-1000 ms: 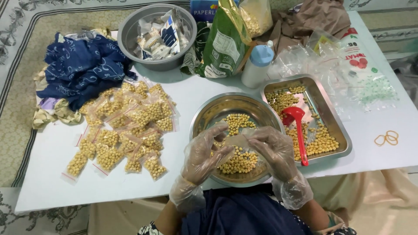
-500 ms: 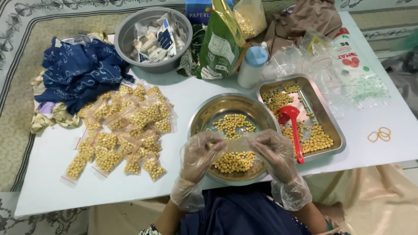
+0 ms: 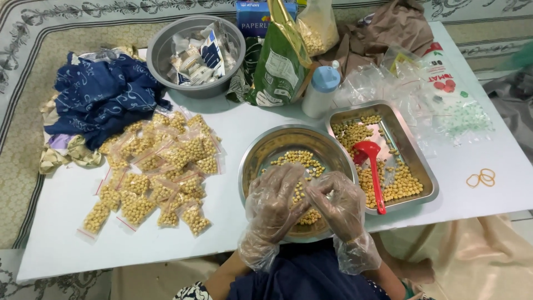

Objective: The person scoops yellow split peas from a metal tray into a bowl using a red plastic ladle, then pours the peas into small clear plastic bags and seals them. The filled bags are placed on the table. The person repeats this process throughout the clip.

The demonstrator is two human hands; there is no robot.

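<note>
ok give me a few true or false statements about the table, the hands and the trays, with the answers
1. Both hands wear clear plastic gloves. True: the left hand and right hand are both gloved.
2. The hands meet over the rectangular tray. False: they meet over the round metal bowl of yellow beans.
3. A red scoop lies in the rectangular tray. True: the red scoop rests among the beans there.
4. The filled small bags are piled to the person's right. False: the filled small bags lie to the left of the round bowl.
5. The orange rubber bands sit inside the grey bowl. False: they lie on the white table.
</note>
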